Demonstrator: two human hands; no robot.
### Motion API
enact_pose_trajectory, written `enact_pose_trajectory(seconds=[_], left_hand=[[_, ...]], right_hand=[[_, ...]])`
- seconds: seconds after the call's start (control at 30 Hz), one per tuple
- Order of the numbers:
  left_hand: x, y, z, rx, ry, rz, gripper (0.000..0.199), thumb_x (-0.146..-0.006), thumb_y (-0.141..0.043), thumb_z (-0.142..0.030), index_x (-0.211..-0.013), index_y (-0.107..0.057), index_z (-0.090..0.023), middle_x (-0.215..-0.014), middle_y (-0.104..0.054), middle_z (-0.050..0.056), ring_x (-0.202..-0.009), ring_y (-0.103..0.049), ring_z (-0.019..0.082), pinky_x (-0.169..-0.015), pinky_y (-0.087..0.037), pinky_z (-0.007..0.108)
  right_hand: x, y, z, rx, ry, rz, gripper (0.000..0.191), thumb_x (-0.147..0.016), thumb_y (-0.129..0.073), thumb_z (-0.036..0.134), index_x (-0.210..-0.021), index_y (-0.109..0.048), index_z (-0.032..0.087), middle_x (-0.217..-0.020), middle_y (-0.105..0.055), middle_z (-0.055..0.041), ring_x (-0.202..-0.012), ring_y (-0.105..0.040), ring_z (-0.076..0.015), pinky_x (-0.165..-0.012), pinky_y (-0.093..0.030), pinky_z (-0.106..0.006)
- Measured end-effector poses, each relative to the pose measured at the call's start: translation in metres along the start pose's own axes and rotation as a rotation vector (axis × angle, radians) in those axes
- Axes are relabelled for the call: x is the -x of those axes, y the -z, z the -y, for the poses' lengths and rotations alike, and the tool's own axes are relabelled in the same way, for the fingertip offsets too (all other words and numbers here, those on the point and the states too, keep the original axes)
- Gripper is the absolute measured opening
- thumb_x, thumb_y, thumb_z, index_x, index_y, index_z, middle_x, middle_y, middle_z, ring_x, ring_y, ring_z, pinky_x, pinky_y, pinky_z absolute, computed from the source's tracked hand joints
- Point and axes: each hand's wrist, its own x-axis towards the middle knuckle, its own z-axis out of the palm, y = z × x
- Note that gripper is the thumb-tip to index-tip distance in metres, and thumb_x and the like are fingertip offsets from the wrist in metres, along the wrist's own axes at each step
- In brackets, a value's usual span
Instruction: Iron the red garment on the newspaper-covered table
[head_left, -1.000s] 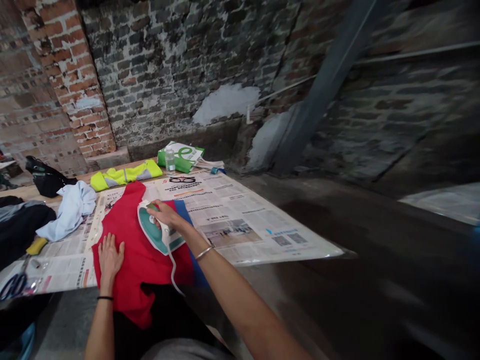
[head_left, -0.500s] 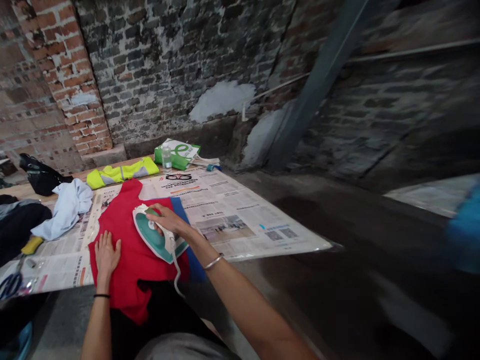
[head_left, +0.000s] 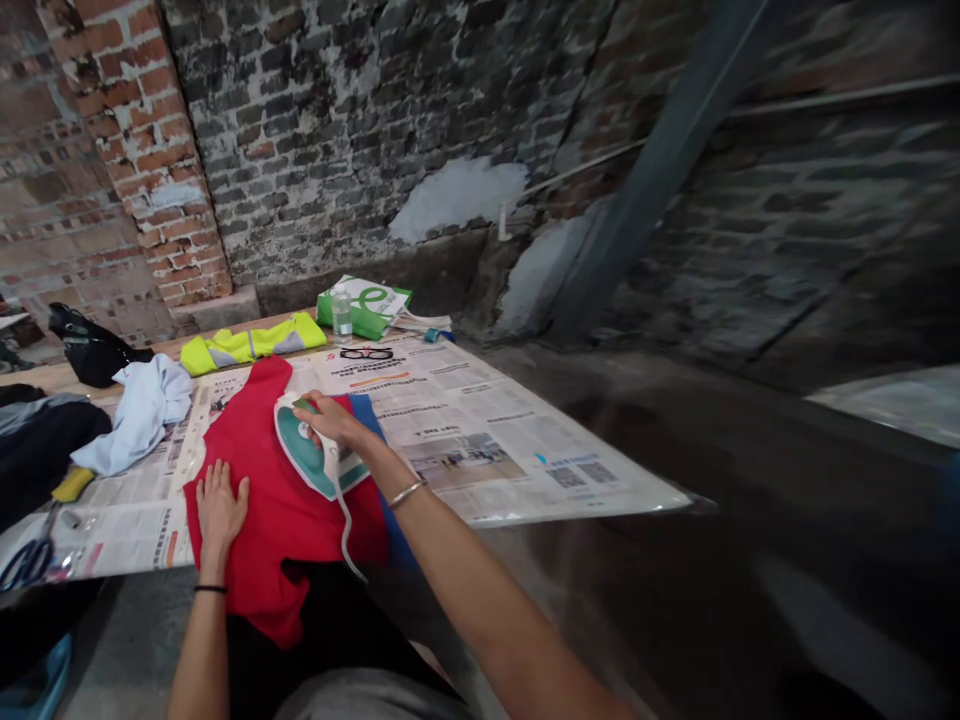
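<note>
A red garment (head_left: 247, 430) with a blue part (head_left: 369, 420) along its right side lies spread on the newspaper-covered table, its lower end hanging over the front edge. My right hand (head_left: 328, 418) grips the handle of a white and teal clothes iron (head_left: 307, 455), which rests on the right half of the red cloth. The iron's white cord (head_left: 346, 525) trails down toward my lap. My left hand (head_left: 221, 508) lies flat on the garment's left part, fingers stretched out. The iron covers the cloth beneath it.
Beyond the garment are glasses (head_left: 366, 353), a clear bottle (head_left: 342, 315), a green and white bag (head_left: 375, 300) and a yellow reflective garment (head_left: 251, 343). To the left lie a light blue cloth (head_left: 146, 410), dark clothes (head_left: 52, 440), scissors (head_left: 28, 562) and a black bag (head_left: 94, 345).
The whole view has shifted slightly, moving the table a little rightward. On the cloth, the iron has slid slightly left and away from me in my right hand. My left hand stays flat.
</note>
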Motion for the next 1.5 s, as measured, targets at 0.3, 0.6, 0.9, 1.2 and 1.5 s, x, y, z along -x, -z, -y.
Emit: enact_pose_trajectory(seconds=[0.3,0.6,0.9,1.2,1.5], left_hand=[[-0.002,0.005,-0.001,0.012,0.015,0.035,0.060,-0.103,-0.042,-0.041,-0.149,-0.056,-0.007,-0.161,-0.051,0.019,-0.152,-0.046,0.032,-0.127,-0.034,0.053],[-0.005,0.005,0.001,0.017,0.028,0.049,0.060,-0.102,-0.044,-0.044,-0.149,-0.057,-0.009,-0.161,-0.051,0.019,-0.153,-0.044,0.032,-0.128,-0.033,0.051],[0.000,0.003,0.000,0.028,0.002,-0.001,0.060,-0.102,-0.041,-0.042,-0.148,-0.057,-0.007,-0.159,-0.052,0.020,-0.151,-0.047,0.031,-0.127,-0.034,0.054],[0.000,0.005,-0.002,0.024,0.017,0.015,0.059,-0.102,-0.043,-0.042,-0.149,-0.057,-0.009,-0.160,-0.052,0.019,-0.151,-0.047,0.031,-0.127,-0.034,0.053],[-0.003,0.005,0.000,0.021,0.012,0.032,0.059,-0.102,-0.044,-0.041,-0.148,-0.057,-0.007,-0.160,-0.052,0.020,-0.152,-0.046,0.032,-0.127,-0.034,0.054]], right_hand=[[0.047,0.012,-0.008,0.022,0.046,0.114,0.041,-0.102,-0.068,0.034,-0.137,-0.055,0.017,-0.059,-0.059,0.0087,-0.042,-0.055,-0.0106,-0.043,-0.043,-0.019],[0.020,0.005,0.000,-0.092,-0.031,0.037,0.049,-0.100,-0.070,0.035,-0.143,-0.052,0.017,-0.054,-0.055,0.0095,-0.040,-0.051,-0.0109,-0.041,-0.041,-0.019],[-0.010,-0.004,0.005,-0.018,-0.028,-0.071,0.041,-0.105,-0.061,0.028,-0.142,-0.048,0.017,-0.055,-0.054,0.0101,-0.042,-0.052,-0.0108,-0.043,-0.042,-0.017],[0.036,0.006,-0.007,0.005,0.029,0.079,0.040,-0.102,-0.068,0.038,-0.135,-0.055,0.019,-0.059,-0.058,0.0092,-0.042,-0.054,-0.0107,-0.044,-0.043,-0.019],[0.039,0.007,0.000,-0.046,-0.006,0.082,0.042,-0.102,-0.066,0.031,-0.140,-0.052,0.017,-0.056,-0.057,0.0093,-0.042,-0.053,-0.0116,-0.043,-0.042,-0.019]])
